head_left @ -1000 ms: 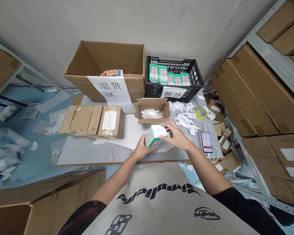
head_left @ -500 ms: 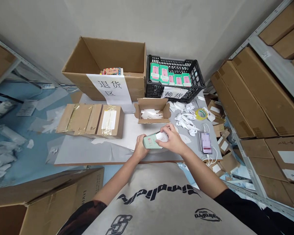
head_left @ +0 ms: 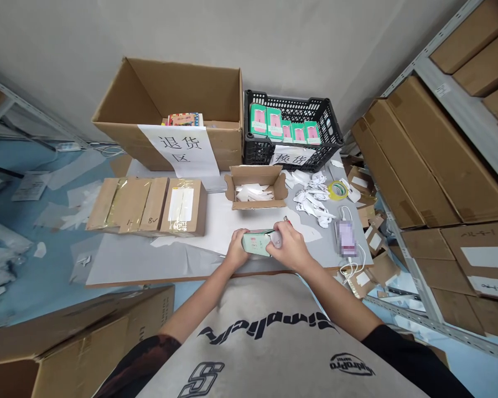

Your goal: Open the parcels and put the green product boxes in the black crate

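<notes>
Now the green box [head_left: 257, 244] has tipped sideways between both hands [head_left: 291, 246]

Soft, even light with stretched wide-angle edges

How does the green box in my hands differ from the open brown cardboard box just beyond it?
The green box has pale green on it, while the cardboard box is plain brown. The green box is held between the left hand and right hand; the cardboard box rests on the table. The green box looks smaller than the cardboard box. Both are box-shaped.
</notes>
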### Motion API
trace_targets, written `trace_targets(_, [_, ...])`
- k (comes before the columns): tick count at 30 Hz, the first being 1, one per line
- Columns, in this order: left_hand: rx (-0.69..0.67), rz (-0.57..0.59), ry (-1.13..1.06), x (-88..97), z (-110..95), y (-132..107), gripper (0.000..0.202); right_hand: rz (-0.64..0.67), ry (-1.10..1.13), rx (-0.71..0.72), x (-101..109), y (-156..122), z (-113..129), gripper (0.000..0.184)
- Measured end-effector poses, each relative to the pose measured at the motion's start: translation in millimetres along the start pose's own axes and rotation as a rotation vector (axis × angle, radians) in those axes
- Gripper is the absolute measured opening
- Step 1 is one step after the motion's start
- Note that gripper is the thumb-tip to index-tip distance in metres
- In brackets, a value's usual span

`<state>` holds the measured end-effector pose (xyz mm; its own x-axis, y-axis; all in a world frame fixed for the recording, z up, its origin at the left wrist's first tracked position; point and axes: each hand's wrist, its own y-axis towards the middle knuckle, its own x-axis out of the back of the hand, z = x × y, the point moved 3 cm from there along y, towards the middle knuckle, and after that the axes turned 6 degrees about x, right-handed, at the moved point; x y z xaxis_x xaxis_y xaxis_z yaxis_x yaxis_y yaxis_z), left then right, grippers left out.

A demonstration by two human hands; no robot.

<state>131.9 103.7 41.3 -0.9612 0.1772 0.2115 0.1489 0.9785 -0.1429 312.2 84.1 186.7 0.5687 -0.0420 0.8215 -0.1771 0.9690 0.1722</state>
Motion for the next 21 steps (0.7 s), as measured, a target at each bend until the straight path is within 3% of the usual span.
trace_targets(4, [-0.019,-0.049,0.088,-1.4,4.7,1.3,0.058,-0.227,-0.054,0.075,-11.2,-6.7,1.9,0.033])
trace_targets(6, [-0.017,-0.1,0.167,-0.7,10.2,0.9,0.061,-0.333,-0.109,0.101,-7.6,-9.6,4.6,0.029])
trace_targets(8, [-0.008,-0.153,0.197,1.5,15.1,0.6,0.064,-0.357,-0.114,0.122,3.5,-14.1,9.6,0.024])
trace_targets(10, [-0.002,-0.167,0.178,3.6,17.1,0.9,0.066,-0.259,-0.046,0.155,18.8,-20.6,16.6,0.017])
trace_targets(13, [0.017,-0.119,0.074,4.1,14.1,3.0,0.068,0.094,0.154,0.219,36.0,-31.6,26.7,0.013])
trace_targets(15, [0.036,-0.076,-0.016,2.1,9.7,5.3,0.07,0.205,0.241,0.17,41.2,-33.9,26.4,0.018])
trace_targets(17, [0.038,-0.03,-0.085,-1.5,3.9,8.5,0.075,0.135,0.27,0.035,40.0,-28.1,17.4,0.033])
trace_targets(19, [0.013,0.02,-0.104,-5.6,-3.6,12.7,0.079,0.056,0.346,-0.087,29.5,-17.8,4.1,0.067])
trace_targets(21, [-0.036,0.085,-0.054,-9.4,-12.9,17.1,0.079,0.1,0.558,-0.151,9.6,-8.6,-8.6,0.091])
